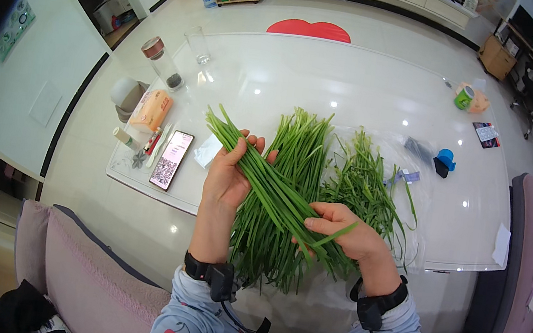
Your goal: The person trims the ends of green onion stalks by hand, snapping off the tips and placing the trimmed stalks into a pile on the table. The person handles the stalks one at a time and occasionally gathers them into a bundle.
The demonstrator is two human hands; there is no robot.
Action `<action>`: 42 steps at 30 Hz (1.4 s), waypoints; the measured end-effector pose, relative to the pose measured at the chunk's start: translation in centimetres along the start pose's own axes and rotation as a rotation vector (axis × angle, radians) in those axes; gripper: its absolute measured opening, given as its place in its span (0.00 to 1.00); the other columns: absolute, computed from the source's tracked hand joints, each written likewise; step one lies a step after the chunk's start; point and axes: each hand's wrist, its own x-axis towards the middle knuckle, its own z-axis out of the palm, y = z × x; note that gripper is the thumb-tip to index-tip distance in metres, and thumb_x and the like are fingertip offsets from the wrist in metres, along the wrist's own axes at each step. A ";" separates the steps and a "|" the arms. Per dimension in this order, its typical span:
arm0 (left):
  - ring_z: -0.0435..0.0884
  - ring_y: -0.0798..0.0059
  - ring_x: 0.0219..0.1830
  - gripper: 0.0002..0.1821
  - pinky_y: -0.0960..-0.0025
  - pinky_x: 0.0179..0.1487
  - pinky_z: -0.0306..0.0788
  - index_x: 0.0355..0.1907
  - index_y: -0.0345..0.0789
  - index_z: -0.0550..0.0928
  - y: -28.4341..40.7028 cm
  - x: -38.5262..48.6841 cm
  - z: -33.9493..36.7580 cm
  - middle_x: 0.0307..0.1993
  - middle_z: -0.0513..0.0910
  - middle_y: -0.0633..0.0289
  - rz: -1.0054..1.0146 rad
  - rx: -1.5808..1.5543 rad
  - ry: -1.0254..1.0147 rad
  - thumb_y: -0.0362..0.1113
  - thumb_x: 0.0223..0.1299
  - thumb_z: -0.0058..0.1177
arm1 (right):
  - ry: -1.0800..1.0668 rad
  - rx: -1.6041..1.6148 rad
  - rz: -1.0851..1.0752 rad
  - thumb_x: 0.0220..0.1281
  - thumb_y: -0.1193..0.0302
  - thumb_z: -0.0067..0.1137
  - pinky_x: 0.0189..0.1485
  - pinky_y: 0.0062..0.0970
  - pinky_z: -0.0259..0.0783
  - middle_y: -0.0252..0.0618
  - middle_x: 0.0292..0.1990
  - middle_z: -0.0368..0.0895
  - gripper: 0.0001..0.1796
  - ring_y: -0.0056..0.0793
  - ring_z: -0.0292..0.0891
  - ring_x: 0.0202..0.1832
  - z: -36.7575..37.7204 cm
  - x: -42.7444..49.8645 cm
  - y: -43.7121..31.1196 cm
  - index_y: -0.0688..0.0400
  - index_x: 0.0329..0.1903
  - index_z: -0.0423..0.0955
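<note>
A bunch of long green Chinese chives is held slantwise across both hands, its pale cut ends at the upper left. My left hand grips it near those ends, palm up with the fingers behind. My right hand holds the leafy part, thumb on top. Beneath and behind lies a larger pile of chives on the white table, partly hidden by the held bunch. To its right a looser, tangled heap of chives rests on a clear plastic sheet.
On the white table stand a lidded glass bottle, a drinking glass, a tissue pack and a phone at left. A blue and black object and a green can are at right. Pink-covered sofas border the near side.
</note>
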 end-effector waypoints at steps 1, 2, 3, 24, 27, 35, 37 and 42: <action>0.76 0.70 0.46 0.11 0.48 0.54 0.73 0.47 0.36 0.69 0.1 0.1 -0.1 0.38 0.76 0.63 -0.005 -0.020 0.051 0.32 0.64 0.47 | -0.016 0.035 0.009 0.65 0.69 0.48 0.32 0.22 0.72 0.38 0.32 0.78 0.13 0.23 0.75 0.30 -0.1 -0.1 -0.1 0.67 0.45 0.70; 0.76 0.70 0.47 0.11 0.44 0.54 0.72 0.47 0.38 0.69 0.0 0.2 -0.2 0.38 0.76 0.64 -0.015 -0.030 0.074 0.33 0.64 0.48 | -0.003 0.084 0.022 0.65 0.69 0.47 0.31 0.21 0.72 0.39 0.32 0.78 0.13 0.23 0.76 0.31 0.0 -0.1 -0.1 0.66 0.45 0.71; 0.76 0.70 0.47 0.10 0.43 0.55 0.71 0.47 0.39 0.70 0.0 0.2 -0.3 0.38 0.76 0.65 -0.012 -0.044 0.041 0.33 0.63 0.48 | 0.011 0.090 0.030 0.64 0.70 0.48 0.31 0.21 0.72 0.39 0.32 0.78 0.13 0.23 0.76 0.31 0.1 -0.1 -0.1 0.66 0.45 0.71; 0.78 0.68 0.43 0.08 0.35 0.60 0.62 0.44 0.37 0.73 4.5 1.3 -3.7 0.36 0.78 0.62 0.248 -0.433 0.122 0.32 0.63 0.48 | 0.220 0.015 -0.027 0.59 0.75 0.51 0.28 0.18 0.71 0.43 0.32 0.81 0.14 0.18 0.74 0.26 -3.6 -1.5 -1.6 0.66 0.48 0.69; 0.78 0.68 0.43 0.07 0.35 0.61 0.61 0.43 0.37 0.73 4.7 1.2 -3.9 0.36 0.77 0.61 0.248 -0.461 0.130 0.32 0.63 0.47 | 0.232 0.009 -0.033 0.61 0.75 0.49 0.28 0.18 0.71 0.41 0.32 0.80 0.12 0.17 0.74 0.26 -3.7 -1.5 -1.6 0.66 0.46 0.70; 0.78 0.67 0.43 0.08 0.40 0.64 0.59 0.39 0.30 0.73 5.4 1.5 -5.0 0.35 0.77 0.57 0.278 -0.490 0.092 0.33 0.64 0.45 | 0.334 0.004 -0.092 0.60 0.76 0.50 0.27 0.18 0.70 0.39 0.28 0.79 0.08 0.17 0.72 0.24 -5.6 -2.4 -1.7 0.65 0.42 0.72; 0.78 0.68 0.43 0.08 0.39 0.64 0.59 0.39 0.31 0.73 5.6 1.6 -5.2 0.35 0.77 0.58 0.280 -0.496 0.102 0.34 0.65 0.44 | 0.432 0.038 -0.166 0.60 0.77 0.50 0.27 0.20 0.69 0.40 0.26 0.78 0.07 0.19 0.71 0.23 -6.0 -2.4 -1.5 0.63 0.40 0.73; 0.78 0.68 0.42 0.06 0.36 0.62 0.61 0.39 0.34 0.71 5.9 1.9 -5.6 0.35 0.75 0.61 0.295 -0.527 0.153 0.34 0.66 0.43 | 0.754 -0.444 -0.466 0.57 0.78 0.49 0.29 0.17 0.66 0.36 0.28 0.79 0.09 0.15 0.71 0.27 -5.2 -1.8 -1.9 0.63 0.39 0.76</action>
